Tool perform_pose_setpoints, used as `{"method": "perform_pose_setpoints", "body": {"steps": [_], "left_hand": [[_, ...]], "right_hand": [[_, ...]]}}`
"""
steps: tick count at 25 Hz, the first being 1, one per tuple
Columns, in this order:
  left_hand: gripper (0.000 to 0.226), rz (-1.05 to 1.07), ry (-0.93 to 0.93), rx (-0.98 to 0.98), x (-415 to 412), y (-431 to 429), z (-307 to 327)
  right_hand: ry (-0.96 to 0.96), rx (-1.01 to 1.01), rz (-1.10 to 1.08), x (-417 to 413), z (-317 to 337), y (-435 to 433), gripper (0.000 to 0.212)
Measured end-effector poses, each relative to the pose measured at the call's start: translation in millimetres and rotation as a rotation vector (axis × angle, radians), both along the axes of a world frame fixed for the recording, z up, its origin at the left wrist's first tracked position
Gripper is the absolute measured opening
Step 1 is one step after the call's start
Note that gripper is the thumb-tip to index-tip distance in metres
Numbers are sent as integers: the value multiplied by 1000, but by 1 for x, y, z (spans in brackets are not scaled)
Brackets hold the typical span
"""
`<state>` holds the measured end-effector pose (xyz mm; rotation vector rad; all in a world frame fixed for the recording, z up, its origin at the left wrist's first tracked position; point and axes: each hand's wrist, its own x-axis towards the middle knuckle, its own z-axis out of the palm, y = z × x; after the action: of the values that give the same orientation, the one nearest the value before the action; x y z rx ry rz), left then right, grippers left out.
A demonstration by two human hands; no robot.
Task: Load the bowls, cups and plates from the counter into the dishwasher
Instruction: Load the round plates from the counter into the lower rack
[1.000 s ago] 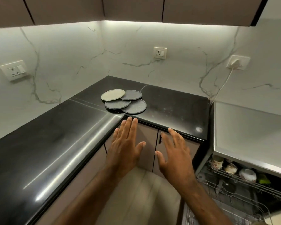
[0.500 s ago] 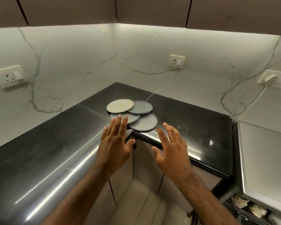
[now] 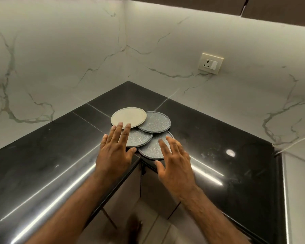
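Two bare hands nearest, both spread flat and gripping nothing: left hand (image 3: 113,154) over the counter (image 3: 218,138) edge, fingertips (image 3: 128,126) at the plates, contact unclear; right hand (image 3: 173,164) above the nearest grey plate (image 3: 149,149). Beyond, left grey plate (image 3: 139,139), far grey plate (image 3: 154,122), cream plate (image 3: 128,116) uppermost, all overlapping in the corner, nothing on them. Probably stiff, breakable, slick; best pinched at a raised rim. Dishwasher out of view.

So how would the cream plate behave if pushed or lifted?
The cream plate looks flat and rigid, unlikely to flex or roll. It lies partly over grey plates, so a push may slide it off them. Its low rim offers little grip.
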<state>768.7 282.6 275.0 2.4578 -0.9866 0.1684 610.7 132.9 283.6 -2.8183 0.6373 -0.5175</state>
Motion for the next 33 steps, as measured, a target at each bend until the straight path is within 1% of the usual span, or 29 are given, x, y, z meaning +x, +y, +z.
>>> {"method": "perform_pose_setpoints", "body": {"steps": [4,6,8,10,12,13,15,16,18,19,20,22,23,24,26,28,29,31,32,33], "left_hand": [[81,-31,32,81,79,-47,-30],[74,-5,79,99,120,-71,-47],[65,112,209,57,152,-92,-64],[63,256,347,38,180,-108,-79],[68,363,425,83,204,-119,-93],[71,398,451,106,216,-122,-100],[77,457,502,118,236,-126,-112],[79,482,538,110,245,-130,-118],[85,540,630,46,256,-136,-123],[88,575,681,-4,264,-138,-124],[91,609,726,-53,271,-140,-123],[95,652,780,-118,283,-143,-118],[97,662,794,-139,286,-144,-115],[98,677,809,-167,287,-144,-110],[96,727,875,-260,288,-145,-104],[83,793,1036,-392,293,-146,-103],[74,819,1173,-480,296,-146,-102],[57,813,1469,-644,296,-143,-93],[53,786,1563,-694,293,-141,-89],[50,756,1617,-717,287,-138,-85]], "right_hand": [[97,29,-32,73,-25,-46,75],[142,47,-45,114,-38,-69,71],[158,125,-60,149,-53,-90,68],[143,293,-116,179,-68,-106,67],[111,469,-237,203,-82,-121,68],[105,524,-318,212,-89,-127,69],[85,581,-483,224,-100,-137,63],[65,609,-556,230,-105,-142,57],[-11,730,-690,235,-109,-148,45],[-71,837,-765,238,-110,-152,45],[-151,980,-846,242,-110,-155,49],[-352,1269,-975,250,-110,-160,68],[-415,1361,-1017,254,-113,-163,73],[-454,1420,-1037,256,-114,-165,72],[-467,1506,-1042,259,-115,-170,55],[-497,1686,-1011,260,-111,-171,37],[-530,1789,-986,260,-107,-170,31],[-594,1933,-919,257,-97,-169,29],[-619,1970,-890,254,-93,-168,31],[-634,1996,-853,249,-89,-167,34]]}}
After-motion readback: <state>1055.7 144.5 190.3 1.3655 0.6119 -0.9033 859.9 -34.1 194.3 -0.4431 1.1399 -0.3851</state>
